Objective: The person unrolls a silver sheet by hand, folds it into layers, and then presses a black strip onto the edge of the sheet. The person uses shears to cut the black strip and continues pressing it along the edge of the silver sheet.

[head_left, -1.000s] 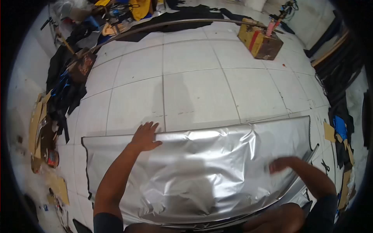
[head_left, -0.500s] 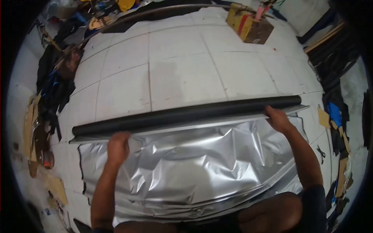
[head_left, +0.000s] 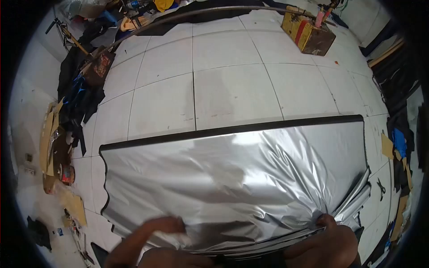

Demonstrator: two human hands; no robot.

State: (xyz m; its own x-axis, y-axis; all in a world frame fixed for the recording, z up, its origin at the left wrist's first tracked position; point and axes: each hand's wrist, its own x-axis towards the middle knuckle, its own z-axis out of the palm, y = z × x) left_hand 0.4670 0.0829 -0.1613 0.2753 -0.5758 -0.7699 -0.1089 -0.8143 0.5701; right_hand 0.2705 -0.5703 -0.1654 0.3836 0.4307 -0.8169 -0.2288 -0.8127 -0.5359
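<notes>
A silver sheet [head_left: 214, 165] with a dark edge spreads over the floor from a long black roll [head_left: 232, 129]. At the lower right, my right hand [head_left: 327, 220] is closed on the silver sheet, and creases fan out from its grip. My left hand [head_left: 172, 224] is over the near part of the sheet at the lower left; motion smears its fingers, so their hold cannot be made out. Bunched folds of the sheet lie near my knees.
A yellow and brown box [head_left: 308, 33] stands on the white tiled floor [head_left: 170, 96] at the back right. Scissors [head_left: 381, 189] lie to the right. Dark scraps and cardboard [head_left: 50, 131] line the left wall. A long thin bar [head_left: 196, 14] curves across the back.
Both hands have moved from beside the roll down toward my knees. The silver sheet is drawn toward me, its raised fold by the roll has flattened, and creases gather at my right hand.
</notes>
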